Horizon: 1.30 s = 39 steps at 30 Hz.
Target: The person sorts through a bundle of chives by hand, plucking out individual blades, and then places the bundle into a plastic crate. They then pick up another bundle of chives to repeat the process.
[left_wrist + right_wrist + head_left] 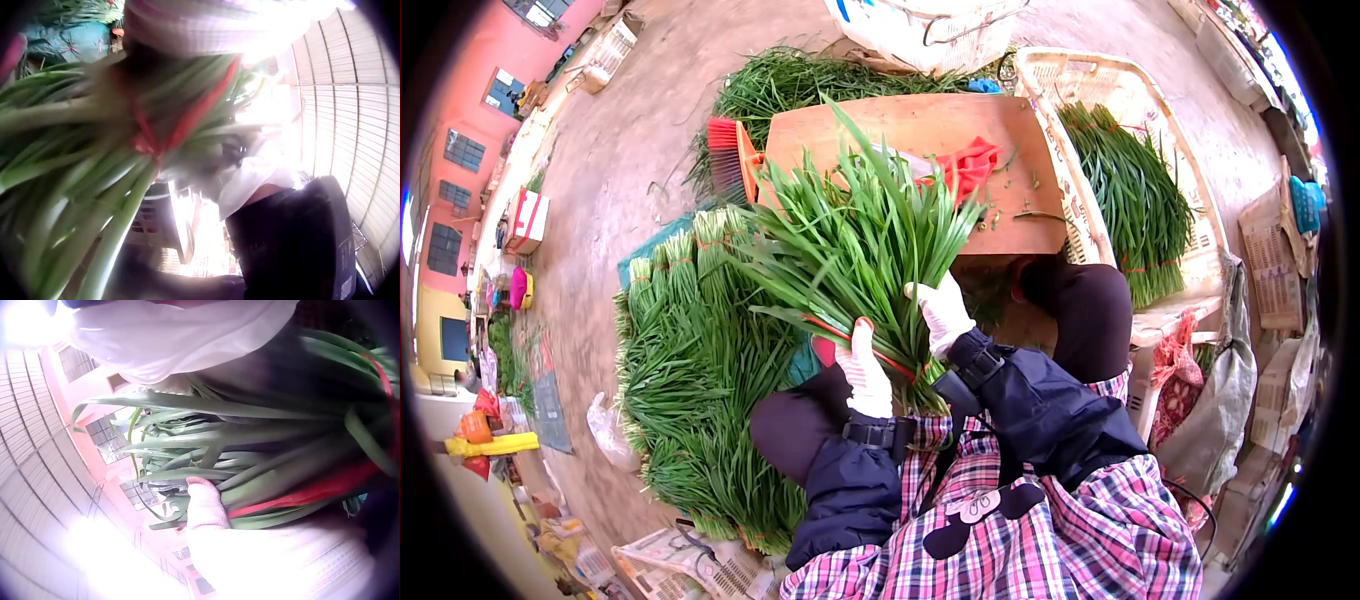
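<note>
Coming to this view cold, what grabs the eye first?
Most likely the big fanned bunch of green leaves at the centre, gripped between two gloved hands and wrapped with red tape. Next, the bright red cloth on the orange-brown board just beyond it, then the mass of tied bundles on the person's left.

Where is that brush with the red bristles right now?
In the head view, the brush is at the left edge of the board, up and to the left of the held bunch.
</note>
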### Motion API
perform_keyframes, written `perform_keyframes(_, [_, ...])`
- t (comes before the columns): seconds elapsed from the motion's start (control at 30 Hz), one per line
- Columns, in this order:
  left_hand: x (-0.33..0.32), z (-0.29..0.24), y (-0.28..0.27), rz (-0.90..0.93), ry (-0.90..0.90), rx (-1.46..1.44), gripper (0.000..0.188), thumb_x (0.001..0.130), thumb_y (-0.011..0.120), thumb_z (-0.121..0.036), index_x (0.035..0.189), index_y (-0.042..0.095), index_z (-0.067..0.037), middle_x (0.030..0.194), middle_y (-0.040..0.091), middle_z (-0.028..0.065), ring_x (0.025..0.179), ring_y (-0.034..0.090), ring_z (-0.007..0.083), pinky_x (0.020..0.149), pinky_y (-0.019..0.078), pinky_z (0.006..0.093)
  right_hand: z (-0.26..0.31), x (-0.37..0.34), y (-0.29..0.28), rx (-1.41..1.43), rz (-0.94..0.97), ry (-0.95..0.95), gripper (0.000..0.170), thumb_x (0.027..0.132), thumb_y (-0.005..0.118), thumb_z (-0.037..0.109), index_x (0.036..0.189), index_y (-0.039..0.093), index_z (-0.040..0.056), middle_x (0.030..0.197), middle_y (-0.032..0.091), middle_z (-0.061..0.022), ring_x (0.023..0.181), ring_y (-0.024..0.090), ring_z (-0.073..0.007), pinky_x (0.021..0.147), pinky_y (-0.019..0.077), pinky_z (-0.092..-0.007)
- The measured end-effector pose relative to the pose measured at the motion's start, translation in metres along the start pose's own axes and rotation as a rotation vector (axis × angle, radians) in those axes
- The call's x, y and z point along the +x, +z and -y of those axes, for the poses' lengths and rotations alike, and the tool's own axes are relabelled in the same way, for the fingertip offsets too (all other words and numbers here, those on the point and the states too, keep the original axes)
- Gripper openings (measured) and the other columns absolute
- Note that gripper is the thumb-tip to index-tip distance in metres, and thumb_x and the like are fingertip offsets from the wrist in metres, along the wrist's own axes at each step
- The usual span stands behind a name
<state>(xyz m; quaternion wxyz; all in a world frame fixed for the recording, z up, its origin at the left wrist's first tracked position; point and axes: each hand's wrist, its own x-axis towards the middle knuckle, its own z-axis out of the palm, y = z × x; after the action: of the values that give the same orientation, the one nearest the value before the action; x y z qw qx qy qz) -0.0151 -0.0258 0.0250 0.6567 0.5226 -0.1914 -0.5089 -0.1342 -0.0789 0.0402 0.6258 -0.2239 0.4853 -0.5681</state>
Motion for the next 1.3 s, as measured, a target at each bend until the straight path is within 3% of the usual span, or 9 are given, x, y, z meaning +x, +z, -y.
perform_keyframes(0.2, [-0.003,-0.016,0.007,0.02,-0.177,0.186,0.044,0.085,0.067,-0.022,0.122,0.055,-0.003,0.115,0.059,0.0071,0.096,0.059,0.0189,0.088,0.0471,0.0334,-0.015,0.009,-0.015,-0.051,0.047,0.061,0.044,0.081,0.059,-0.004,0.124,0.053,0.0022,0.115,0.063,-0.0061,0.102,0.058,-0.0155,0.09,0.0447,-0.0292])
perform_keyframes(0.4, [0.002,-0.011,0.009,0.034,-0.039,0.116,0.046,0.082,0.067,-0.016,0.124,0.054,-0.002,0.116,0.061,0.0067,0.097,0.058,0.0179,0.088,0.0468,0.0328,0.01,0.007,-0.025,-0.059,0.207,0.109,0.058,0.083,0.068,0.002,0.136,0.045,0.0056,0.123,0.059,-0.0035,0.108,0.055,-0.0127,0.095,0.0436,-0.0306])
perform_keyframes(0.53, [-0.001,-0.01,0.01,-0.005,0.008,0.119,0.047,0.084,0.067,-0.008,0.127,0.052,0.001,0.118,0.062,0.0072,0.102,0.058,0.0181,0.092,0.0448,0.0317,0.04,0.023,-0.045,-0.126,-0.03,-0.26,0.074,0.081,0.066,-0.001,0.146,0.031,0.0067,0.135,0.05,-0.0075,0.121,0.048,-0.0192,0.101,0.0397,-0.0338])
perform_keyframes(0.63, [-0.007,-0.015,0.014,-0.034,0.018,0.198,0.04,0.084,0.067,-0.006,0.122,0.056,0.0,0.112,0.063,0.0051,0.097,0.059,0.0159,0.089,0.0461,0.0301,0.089,0.022,-0.039,-0.161,-0.087,-0.595,0.064,0.082,0.063,-0.003,0.141,0.041,0.0075,0.137,0.049,-0.0089,0.125,0.047,-0.0233,0.104,0.0375,-0.0371])
perform_keyframes(0.67, [-0.007,-0.014,0.014,0.006,0.012,0.14,0.037,0.085,0.067,-0.006,0.12,0.057,0.0,0.11,0.063,0.0042,0.094,0.059,0.0149,0.087,0.0467,0.0293,0.107,0.019,-0.031,-0.335,-0.052,-0.703,0.05,0.079,0.064,-0.003,0.127,0.055,0.0071,0.133,0.053,-0.0096,0.125,0.048,-0.0267,0.104,0.0377,-0.0392])
perform_keyframes(0.73, [-0.008,-0.012,0.013,0.089,0.002,0.028,0.031,0.085,0.066,-0.006,0.115,0.059,-0.001,0.106,0.064,0.0024,0.09,0.059,0.0129,0.084,0.0478,0.0278,0.138,0.014,-0.005,-0.729,0.165,-1.025,0.038,0.074,0.067,-0.001,0.111,0.063,0.0077,0.127,0.057,-0.0121,0.124,0.049,-0.0323,0.105,0.0374,-0.0423])
perform_keyframes(0.83, [-0.011,-0.011,0.016,0.065,-0.026,0.019,0.026,0.084,0.067,-0.005,0.109,0.062,-0.001,0.1,0.064,0.001,0.085,0.058,0.0109,0.08,0.0483,0.026,0.154,0.013,0.035,-1.02,0.477,-1.221,0.031,0.071,0.069,0.004,0.101,0.066,0.0106,0.121,0.059,-0.0129,0.123,0.048,-0.0376,0.104,0.0381,-0.0476])
perform_keyframes(1.07, [-0.015,-0.014,0.018,0.07,-0.035,0.045,0.03,0.082,0.07,-0.007,0.11,0.062,0.0,0.1,0.064,0.0026,0.083,0.058,0.0118,0.079,0.0487,0.0266,0.139,0.042,0.071,-1.598,0.751,-1.309,0.029,0.074,0.064,0.014,0.102,0.068,0.0193,0.131,0.053,-0.0087,0.131,0.041,-0.0331,0.11,0.0296,-0.0556])
perform_keyframes(1.3, [-0.017,-0.015,0.019,0.101,-0.054,-0.027,0.029,0.082,0.07,-0.007,0.109,0.062,-0.001,0.097,0.064,0.0017,0.082,0.059,0.0109,0.078,0.0489,0.0259,0.136,0.047,0.078,-1.718,0.819,-1.376,0.011,0.073,0.064,0.018,0.082,0.067,0.013,0.131,0.055,-0.0085,0.132,0.041,-0.0305,0.111,0.0282,-0.0542])
